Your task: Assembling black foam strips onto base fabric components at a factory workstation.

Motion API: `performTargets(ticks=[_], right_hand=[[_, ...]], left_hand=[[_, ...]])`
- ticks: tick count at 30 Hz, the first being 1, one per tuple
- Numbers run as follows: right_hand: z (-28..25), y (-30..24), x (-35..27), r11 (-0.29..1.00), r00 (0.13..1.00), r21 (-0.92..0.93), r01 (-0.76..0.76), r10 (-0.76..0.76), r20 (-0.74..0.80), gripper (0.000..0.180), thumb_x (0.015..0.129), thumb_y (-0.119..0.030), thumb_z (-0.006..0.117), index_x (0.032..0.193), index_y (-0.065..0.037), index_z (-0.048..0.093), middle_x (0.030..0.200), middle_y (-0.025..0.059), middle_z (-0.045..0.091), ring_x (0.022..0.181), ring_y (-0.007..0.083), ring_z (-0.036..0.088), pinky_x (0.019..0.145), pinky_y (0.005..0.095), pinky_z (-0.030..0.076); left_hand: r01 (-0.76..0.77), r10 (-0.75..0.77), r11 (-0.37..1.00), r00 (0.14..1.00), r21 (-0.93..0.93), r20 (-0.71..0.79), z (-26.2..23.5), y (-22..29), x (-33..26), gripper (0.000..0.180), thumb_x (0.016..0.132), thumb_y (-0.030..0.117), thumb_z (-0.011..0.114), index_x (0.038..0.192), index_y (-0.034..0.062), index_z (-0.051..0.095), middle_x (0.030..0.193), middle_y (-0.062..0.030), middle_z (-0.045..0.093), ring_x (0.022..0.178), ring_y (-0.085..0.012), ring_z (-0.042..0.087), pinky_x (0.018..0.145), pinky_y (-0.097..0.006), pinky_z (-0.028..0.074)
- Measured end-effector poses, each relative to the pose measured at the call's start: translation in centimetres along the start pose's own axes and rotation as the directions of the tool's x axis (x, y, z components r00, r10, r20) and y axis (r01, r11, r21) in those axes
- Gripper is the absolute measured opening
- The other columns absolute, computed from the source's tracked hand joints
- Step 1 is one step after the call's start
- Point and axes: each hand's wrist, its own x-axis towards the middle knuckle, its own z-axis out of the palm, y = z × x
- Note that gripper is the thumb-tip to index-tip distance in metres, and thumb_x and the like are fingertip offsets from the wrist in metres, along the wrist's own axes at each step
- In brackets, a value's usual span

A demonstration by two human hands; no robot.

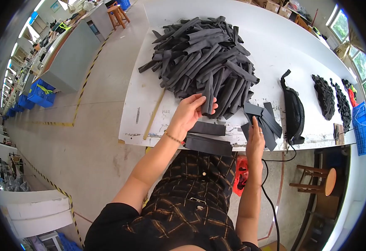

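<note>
Strips [204,54] of dark grey fabric lie heaped on the white table [271,37]. At the heap's near edge the left hand [190,113] pinches 1 strip [208,94], fingers clamped on it. 2 flat pieces [208,136] lie below. The right hand [255,140] presses a stack [261,119], fingers together. A black pouch [294,111] lies further right.

Head-worn fisheye, downward over worktable [149,75]

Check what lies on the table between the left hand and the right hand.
In the head view, a flat dark rectangular piece lies between the left hand and right hand, with another at the table edge.
</note>
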Motion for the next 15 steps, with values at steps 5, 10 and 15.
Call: performTargets(ticks=[5,10,15], right_hand=[[-1.9,-6.0,-1.7,0.960,0.987,0.269,0.073,-0.108,0.117,0.045,0.097,-0.008,0.052,0.139,0.003,0.041,0.122,0.0200,0.049,0.111,0.0347,0.049,0.096,0.0358,0.042],[-1.9,-7.9,-3.0,0.958,0.957,0.257,0.125,-0.186,0.225,0.049,0.094,-0.014,0.059,0.137,0.004,0.045,0.119,0.0178,0.050,0.109,0.0295,0.049,0.097,0.0330,0.040],[-1.3,-9.3,-3.2,0.951,0.957,0.277,0.138,-0.200,0.208,0.056,0.090,-0.022,0.067,0.132,0.010,0.047,0.114,0.0211,0.051,0.106,0.0338,0.049,0.095,0.0390,0.041]], left_hand=[[-0.236,0.232,0.970,0.971,-0.059,-0.057,2.6,1.7,-3.7,0.024,0.093,0.003,0.060,0.116,-0.0032,0.059,0.108,-0.0136,0.067,0.100,-0.0258,0.067,0.086,-0.039,0.058],[-0.126,0.103,0.968,0.988,-0.216,-0.115,-1.2,0.2,-2.2,0.013,0.093,0.005,0.060,0.104,-0.0014,0.061,0.099,-0.0126,0.068,0.096,-0.0263,0.068,0.083,-0.037,0.059],[-0.056,0.014,0.958,0.989,-0.281,-0.149,-2.8,-0.7,-1.6,0.012,0.095,0.006,0.057,0.101,-0.0033,0.061,0.098,-0.0153,0.069,0.095,-0.0276,0.069,0.085,-0.036,0.059]])
